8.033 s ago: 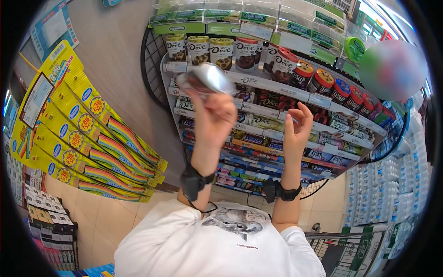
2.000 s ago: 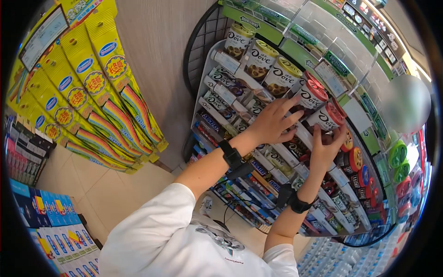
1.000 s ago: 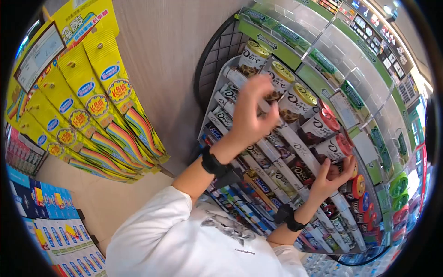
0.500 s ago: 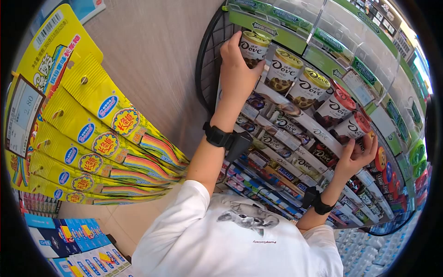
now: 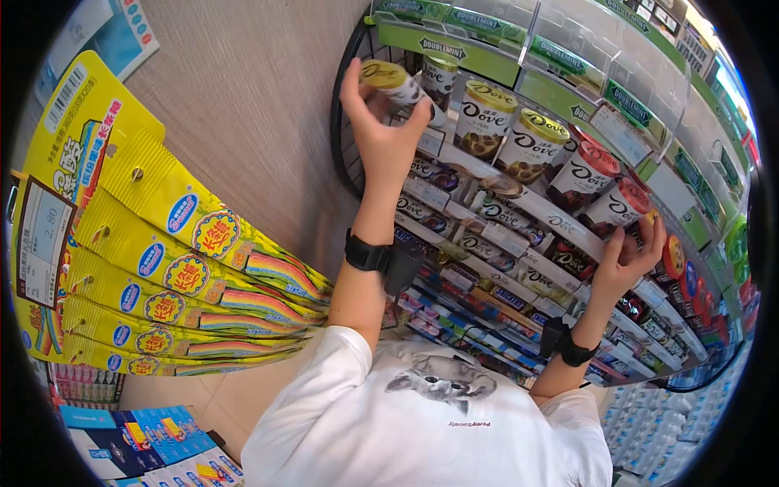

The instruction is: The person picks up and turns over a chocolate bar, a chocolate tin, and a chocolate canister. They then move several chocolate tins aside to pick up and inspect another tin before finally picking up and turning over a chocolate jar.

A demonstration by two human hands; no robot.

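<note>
My left hand (image 5: 381, 134) grips a Dove chocolate tub (image 5: 399, 88) with a gold lid, thumb and fingers on opposite sides. The tub is tilted and partly blurred, at the left end of the shelf. Just behind it stands another gold-lidded Dove tub (image 5: 439, 75). Further right are two more gold-lidded tubs, one of them here (image 5: 484, 120), and a red-lidded Dove tub (image 5: 583, 174). My right hand (image 5: 633, 253) has its bent thumb and fingers round the lower right of the end red-lidded Dove tub (image 5: 621, 207). A small yellow patch shows at its fingertips.
Yellow candy bags (image 5: 195, 235) hang at the left beside a price tag (image 5: 47, 241). Below the tubs are rows of chocolate bars (image 5: 503, 209); Doublemint packs (image 5: 560, 57) fill clear holders above. A black wire frame (image 5: 345, 122) edges the rack. Blue boxes (image 5: 150, 434) stand lower left.
My left hand has moved left with the gold-lidded tub, out of its row, and tipped it. Another tub now shows behind it. My right hand stays at the red-lidded tub; the view has shifted slightly.
</note>
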